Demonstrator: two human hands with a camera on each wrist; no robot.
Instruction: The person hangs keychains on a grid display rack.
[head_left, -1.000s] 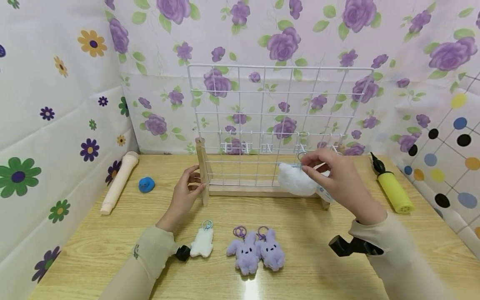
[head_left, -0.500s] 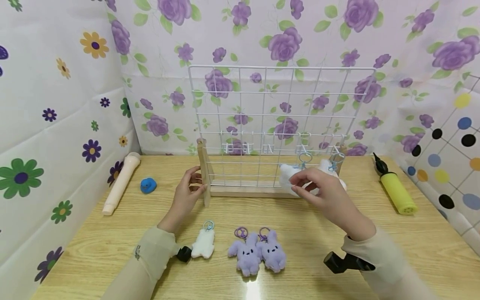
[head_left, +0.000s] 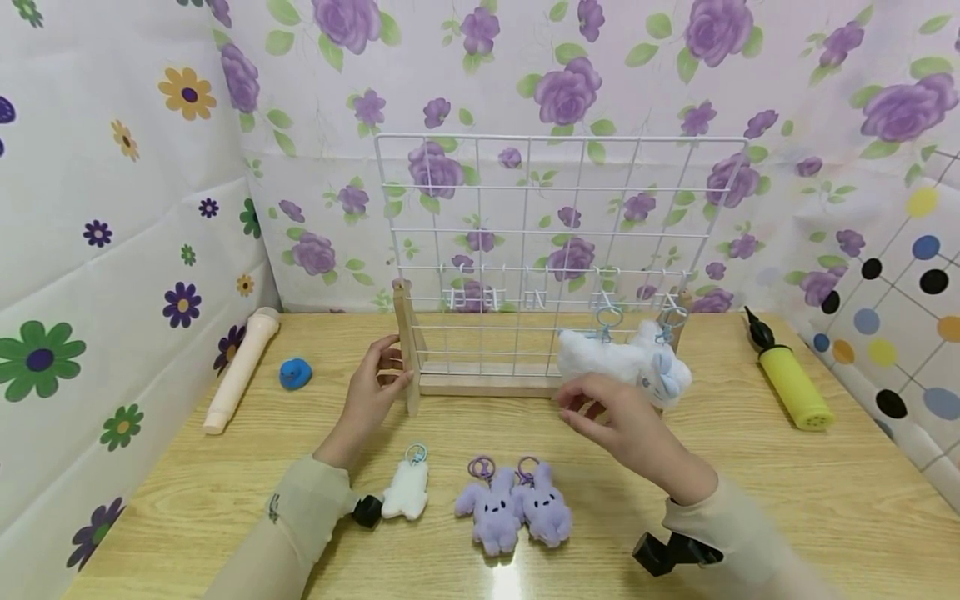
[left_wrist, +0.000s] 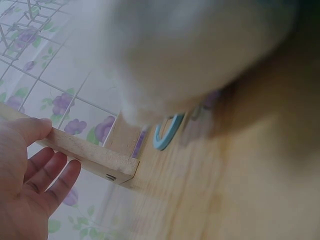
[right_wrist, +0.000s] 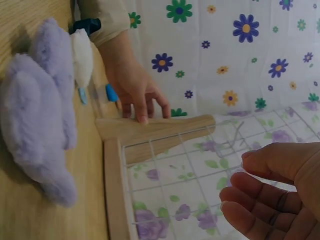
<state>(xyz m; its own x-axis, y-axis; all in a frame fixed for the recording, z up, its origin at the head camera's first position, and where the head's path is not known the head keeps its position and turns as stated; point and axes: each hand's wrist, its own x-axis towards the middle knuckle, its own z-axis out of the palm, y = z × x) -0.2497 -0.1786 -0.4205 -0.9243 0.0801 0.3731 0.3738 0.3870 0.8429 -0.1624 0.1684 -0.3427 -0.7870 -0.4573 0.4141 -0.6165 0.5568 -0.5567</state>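
Head view: the right hand sits low in front of a white plush charm, thumb and fingers loosely bent and apart, the tips just below the charm's left end; whether they touch it I cannot tell. The charm hangs by a blue ring at the wire rack, beside a second white plush with a bow, while the left hand pinches the rack's wooden upright between thumb and fingers.
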